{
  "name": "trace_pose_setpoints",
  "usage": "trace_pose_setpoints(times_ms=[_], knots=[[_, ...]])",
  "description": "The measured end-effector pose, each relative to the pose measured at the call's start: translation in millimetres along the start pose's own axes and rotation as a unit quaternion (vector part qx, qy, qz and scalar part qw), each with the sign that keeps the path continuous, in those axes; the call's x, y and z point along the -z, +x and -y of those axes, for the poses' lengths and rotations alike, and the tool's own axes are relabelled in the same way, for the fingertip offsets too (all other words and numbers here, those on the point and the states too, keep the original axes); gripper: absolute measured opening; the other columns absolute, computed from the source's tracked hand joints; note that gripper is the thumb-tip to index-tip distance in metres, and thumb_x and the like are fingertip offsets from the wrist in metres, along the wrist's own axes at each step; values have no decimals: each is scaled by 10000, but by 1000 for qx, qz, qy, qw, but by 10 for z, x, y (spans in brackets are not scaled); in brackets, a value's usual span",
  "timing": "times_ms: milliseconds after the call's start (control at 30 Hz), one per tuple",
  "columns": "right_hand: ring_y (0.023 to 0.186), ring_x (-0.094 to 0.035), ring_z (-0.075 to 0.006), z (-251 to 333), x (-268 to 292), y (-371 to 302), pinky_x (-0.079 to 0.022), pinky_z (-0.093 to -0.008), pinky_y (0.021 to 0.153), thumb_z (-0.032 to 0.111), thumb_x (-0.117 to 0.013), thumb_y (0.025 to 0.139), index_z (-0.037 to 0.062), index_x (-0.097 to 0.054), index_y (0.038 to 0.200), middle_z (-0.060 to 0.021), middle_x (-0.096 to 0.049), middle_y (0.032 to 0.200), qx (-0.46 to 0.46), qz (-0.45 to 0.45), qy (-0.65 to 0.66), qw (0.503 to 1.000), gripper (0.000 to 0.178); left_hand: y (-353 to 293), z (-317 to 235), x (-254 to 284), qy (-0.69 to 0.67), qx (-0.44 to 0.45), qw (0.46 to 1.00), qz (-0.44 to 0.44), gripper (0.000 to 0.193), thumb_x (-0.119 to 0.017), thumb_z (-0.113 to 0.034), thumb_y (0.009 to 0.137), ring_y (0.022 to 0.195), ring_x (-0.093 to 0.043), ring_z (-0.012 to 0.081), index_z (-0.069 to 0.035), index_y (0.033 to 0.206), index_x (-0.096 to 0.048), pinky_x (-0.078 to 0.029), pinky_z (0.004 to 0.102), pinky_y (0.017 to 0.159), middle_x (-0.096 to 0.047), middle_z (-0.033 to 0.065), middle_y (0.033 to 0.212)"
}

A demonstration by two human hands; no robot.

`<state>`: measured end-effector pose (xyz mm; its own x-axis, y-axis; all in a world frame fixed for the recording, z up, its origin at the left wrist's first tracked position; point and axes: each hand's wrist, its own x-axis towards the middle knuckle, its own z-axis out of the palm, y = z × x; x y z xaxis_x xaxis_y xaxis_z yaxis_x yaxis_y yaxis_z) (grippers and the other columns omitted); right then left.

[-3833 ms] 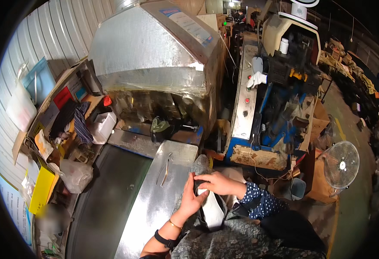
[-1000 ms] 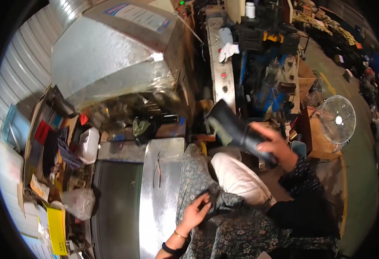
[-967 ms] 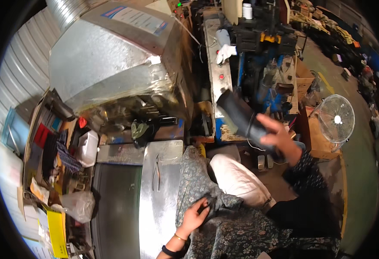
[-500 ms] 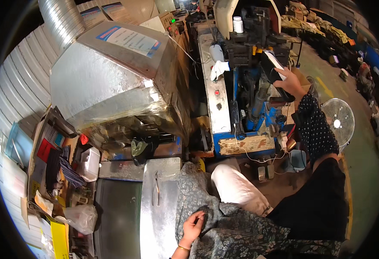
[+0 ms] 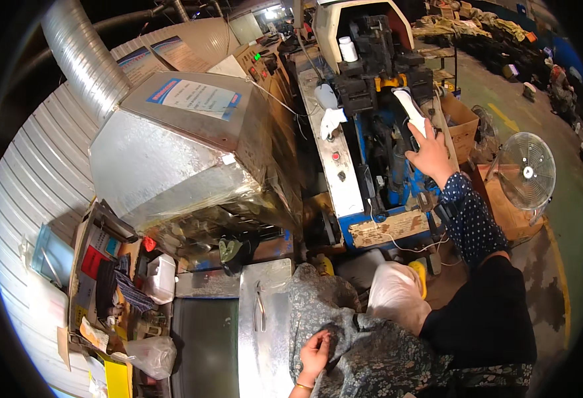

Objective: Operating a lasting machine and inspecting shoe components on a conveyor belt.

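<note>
My right hand [image 5: 432, 158] reaches to the machine [image 5: 378, 86] at the upper right. Its fingers are apart, and the fingertips touch the near end of a long white sole-shaped piece [image 5: 411, 113]. That piece lies tilted, its far end by the yellow part of the machine's dark clamp. What lies under the piece is mostly hidden. Low in the middle, my left hand [image 5: 315, 353] rests on the floral apron [image 5: 371, 351] with its fingers pinched together; what is between them, if anything, does not show. Long-handled pincers [image 5: 259, 308] lie on the metal plate [image 5: 265, 365] beside it.
A metal hood [image 5: 179, 146] with a duct fills the left. A panel with a red button [image 5: 336, 156] runs along the machine, a white cloth [image 5: 332, 122] on it. At the right stand a fan [image 5: 527, 169] and a cardboard box [image 5: 459, 126]. A cluttered shelf [image 5: 92, 265] stands left.
My right hand has loosened from its grip on the dark piece with the white face, and its fingers have spread. The view has shifted. My left hand stays pinched on the apron.
</note>
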<state>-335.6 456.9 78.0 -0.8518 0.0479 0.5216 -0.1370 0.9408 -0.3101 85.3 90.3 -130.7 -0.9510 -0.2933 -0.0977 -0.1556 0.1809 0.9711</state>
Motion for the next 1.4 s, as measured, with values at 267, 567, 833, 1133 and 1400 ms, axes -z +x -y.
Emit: trace_pose_setpoints(times_ms=[267, 567, 833, 1133, 1400], knots=[[1191, -447, -480, 7, -82, 349, -431, -501, 1018, 270, -720, 740, 294, -483, 1447, -208, -316, 1556, -8, -7, -11, 1000, 746, 85, 85, 35, 9, 0, 1000, -17, 203, -626, -115, 967, 867, -668, 100, 2, 1120, -690, -520, 244, 802, -742, 59, 969], [1235, -429, -473, 61, -246, 931, -408, -510, 1033, 312, -695, 751, 285, -506, 1433, -214, -321, 1555, -38, 29, -23, 999, 709, 144, -141, -87, 273, -56, 957, -81, 163, -666, -212, 881, 774, -708, 316, -120, 986, -752, -557, 379, 689, -721, 143, 846], [1215, -453, -484, 152, -115, 1117, -435, -515, 1012, 307, -724, 743, 282, -514, 1431, -195, -365, 1522, -35, 62, -56, 996, 720, 213, -151, -107, 298, -104, 945, -89, 138, -672, -194, 866, 710, -699, 307, -127, 953, -756, -549, 383, 635, -710, 132, 796], [1220, -458, -485, 209, -11, 1196, -434, -502, 1024, 293, -708, 740, 280, -516, 1435, -193, -368, 1524, -54, 74, -49, 995, 722, 331, -435, -61, 351, 47, 932, 70, 382, -609, -302, 921, 1060, -503, 320, -121, 1237, -496, -403, 399, 898, -486, 189, 1176], [1230, -448, -480, 226, 5, 1159, -427, -502, 1030, 292, -703, 748, 281, -511, 1441, -181, -370, 1525, -49, 70, -46, 995, 719, 247, -251, -145, 361, -146, 918, -76, 99, -685, -177, 839, 665, -689, 304, -125, 903, -740, -549, 382, 603, -713, 117, 786]])
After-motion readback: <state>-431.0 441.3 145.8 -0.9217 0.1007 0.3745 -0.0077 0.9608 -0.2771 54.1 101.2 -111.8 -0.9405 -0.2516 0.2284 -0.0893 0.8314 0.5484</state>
